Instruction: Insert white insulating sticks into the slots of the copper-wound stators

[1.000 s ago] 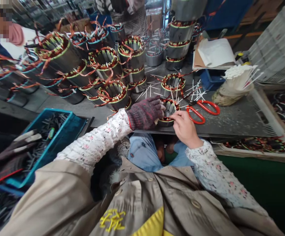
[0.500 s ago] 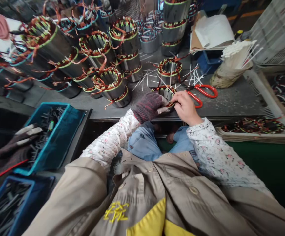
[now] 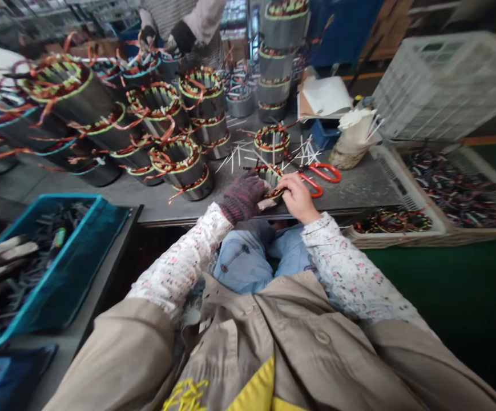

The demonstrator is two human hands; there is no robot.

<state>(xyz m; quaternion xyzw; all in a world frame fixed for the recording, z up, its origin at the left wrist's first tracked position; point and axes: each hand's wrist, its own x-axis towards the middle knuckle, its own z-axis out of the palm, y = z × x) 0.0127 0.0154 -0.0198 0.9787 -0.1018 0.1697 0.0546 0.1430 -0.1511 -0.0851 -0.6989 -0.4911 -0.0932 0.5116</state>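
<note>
A small motor stator [image 3: 270, 174] with copper windings and yellow-green slot liners stands near the bench's front edge. My left hand [image 3: 244, 197], in a dark knitted glove with pale fingertips, is closed on its near left side. My bare right hand [image 3: 298, 196] is closed in a pinch at the stator's near right rim; what its fingertips hold is hidden. A thin white strip slants over the stator's top. Just behind stands another stator [image 3: 272, 144], with white strips [image 3: 307, 151] scattered beside it. Red-handled scissors [image 3: 325, 173] lie to the right of my right hand.
Stacked stators [image 3: 205, 114] crowd the bench's left. A teal bin [image 3: 97, 240] of dark pieces stands lower left. At right are a wrapped bundle of white strips [image 3: 354, 140], a white tray [image 3: 436, 220] with windings and a grey crate [image 3: 448, 85]. A co-worker's gloved hands [image 3: 182, 37] show behind.
The view has tilted up and turned right, so everything sits further left in it. Both hands stay at the same stator, with little visible change in their grip.
</note>
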